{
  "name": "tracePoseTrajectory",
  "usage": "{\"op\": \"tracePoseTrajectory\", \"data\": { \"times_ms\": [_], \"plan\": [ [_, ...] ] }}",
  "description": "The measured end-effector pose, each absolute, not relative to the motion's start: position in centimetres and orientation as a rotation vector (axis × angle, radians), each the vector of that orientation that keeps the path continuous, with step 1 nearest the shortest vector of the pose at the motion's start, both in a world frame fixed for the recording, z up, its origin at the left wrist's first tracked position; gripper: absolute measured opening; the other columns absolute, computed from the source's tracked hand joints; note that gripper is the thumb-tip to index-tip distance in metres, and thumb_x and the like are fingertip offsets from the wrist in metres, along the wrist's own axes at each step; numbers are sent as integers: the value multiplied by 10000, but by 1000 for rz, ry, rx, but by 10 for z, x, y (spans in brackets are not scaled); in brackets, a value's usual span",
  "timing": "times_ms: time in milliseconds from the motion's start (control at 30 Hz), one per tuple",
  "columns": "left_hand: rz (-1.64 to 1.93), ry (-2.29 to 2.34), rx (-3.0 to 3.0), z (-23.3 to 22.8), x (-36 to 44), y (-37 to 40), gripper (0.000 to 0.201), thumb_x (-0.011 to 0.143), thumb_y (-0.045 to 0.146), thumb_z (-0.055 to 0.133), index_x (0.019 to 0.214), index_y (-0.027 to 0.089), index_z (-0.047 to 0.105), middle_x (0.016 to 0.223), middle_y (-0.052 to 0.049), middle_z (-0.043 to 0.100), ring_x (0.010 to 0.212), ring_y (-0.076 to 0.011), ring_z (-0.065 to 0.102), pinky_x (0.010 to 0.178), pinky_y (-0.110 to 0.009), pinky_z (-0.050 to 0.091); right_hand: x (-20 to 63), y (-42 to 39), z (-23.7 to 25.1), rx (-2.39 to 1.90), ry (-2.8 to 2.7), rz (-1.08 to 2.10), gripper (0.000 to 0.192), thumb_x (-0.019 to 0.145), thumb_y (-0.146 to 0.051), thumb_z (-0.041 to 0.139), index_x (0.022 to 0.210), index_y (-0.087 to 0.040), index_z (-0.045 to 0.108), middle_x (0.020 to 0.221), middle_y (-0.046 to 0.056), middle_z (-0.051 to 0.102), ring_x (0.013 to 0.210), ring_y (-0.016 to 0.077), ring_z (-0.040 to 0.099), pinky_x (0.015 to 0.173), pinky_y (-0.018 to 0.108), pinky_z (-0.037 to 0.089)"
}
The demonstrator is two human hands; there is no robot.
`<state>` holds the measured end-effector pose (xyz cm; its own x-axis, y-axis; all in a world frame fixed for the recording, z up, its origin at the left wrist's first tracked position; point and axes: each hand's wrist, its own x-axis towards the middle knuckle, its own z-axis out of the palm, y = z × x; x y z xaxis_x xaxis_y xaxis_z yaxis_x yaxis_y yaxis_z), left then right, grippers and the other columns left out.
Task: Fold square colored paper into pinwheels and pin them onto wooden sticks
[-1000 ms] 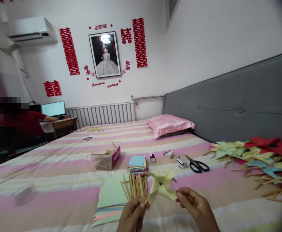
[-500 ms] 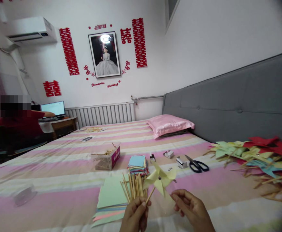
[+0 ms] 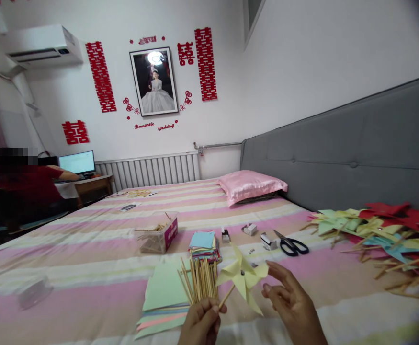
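A pale yellow paper pinwheel [image 3: 243, 273] on a wooden stick is held up over the bed. My left hand [image 3: 204, 320] is closed round the lower part of its stick. Close to the pinwheel's right blade is my right hand [image 3: 291, 302], its fingers apart and slightly bent, with nothing in it; whether a fingertip touches the blade I cannot tell. Just behind my left hand lies a bundle of wooden sticks [image 3: 202, 278]. It rests partly on a stack of coloured paper sheets [image 3: 166, 287]. A pile of small paper squares [image 3: 202, 242] sits beyond the sticks.
Black-handled scissors [image 3: 293, 247] and small white boxes [image 3: 249, 229] lie past my right hand. A heap of finished pinwheels [image 3: 385, 235] is at the right. A clear tub of sticks [image 3: 159, 235] and a pink pillow [image 3: 250, 186] stand farther off. A person in red [image 3: 26, 184] sits at the left.
The pinwheel has turned on its stick and shifted slightly right and down. My right hand has moved up and its fingers have opened out. My left hand keeps its grip.
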<state>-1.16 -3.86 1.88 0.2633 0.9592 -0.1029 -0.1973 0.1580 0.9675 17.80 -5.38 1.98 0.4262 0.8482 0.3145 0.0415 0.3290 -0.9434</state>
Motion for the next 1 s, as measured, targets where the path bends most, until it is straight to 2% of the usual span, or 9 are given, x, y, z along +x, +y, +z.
{"op": "tracePoseTrajectory", "data": {
  "times_ms": [100,233,333,467,600,767,1000],
  "plan": [
    [1010,952,1062,20,-12,-40,283,603,408,643,655,138,580,349,106,404,229,11,162,303,-201,34,179,-54,20,-1108,-1079,590,255,645,-363,639,840,-201,614,1160,103,516,644,152,614,489,237,460],
    [968,999,1044,28,-14,-43,256,574,378,648,625,135,590,329,97,404,246,0,147,341,-220,10,181,-55,23,-1108,-1251,494,132,661,-295,618,754,-204,597,1195,106,473,746,173,590,502,238,481],
    [970,1003,1036,34,-14,-45,217,534,336,652,576,131,593,340,82,411,294,-16,216,374,-220,41,184,-56,25,-1144,-1319,476,97,642,-280,628,678,-208,575,1221,100,463,831,205,575,532,253,490],
    [994,995,1041,34,-14,-45,193,521,303,637,546,113,611,337,80,378,345,-29,266,411,-221,63,187,-55,24,-1149,-1392,472,105,618,-254,653,639,-206,563,1223,103,467,833,212,574,547,272,479],
    [966,989,1046,29,-15,-45,207,516,323,647,531,123,596,315,106,317,316,-22,206,406,-229,41,188,-52,21,-1120,-1419,451,112,572,-263,684,590,-206,588,1124,106,547,874,243,568,539,274,478],
    [950,972,1062,24,-15,-42,244,501,350,659,535,117,593,304,99,326,309,-24,219,390,-230,43,188,-51,21,-1106,-1410,377,123,550,-305,707,548,-207,634,1126,102,572,712,197,574,532,281,474],
    [942,957,1078,16,-15,-38,259,504,373,670,535,125,602,293,106,319,301,-25,214,380,-226,44,187,-54,22,-1108,-1445,329,83,546,-235,708,572,-208,633,1146,102,557,746,206,569,628,313,508]
  ]
}}
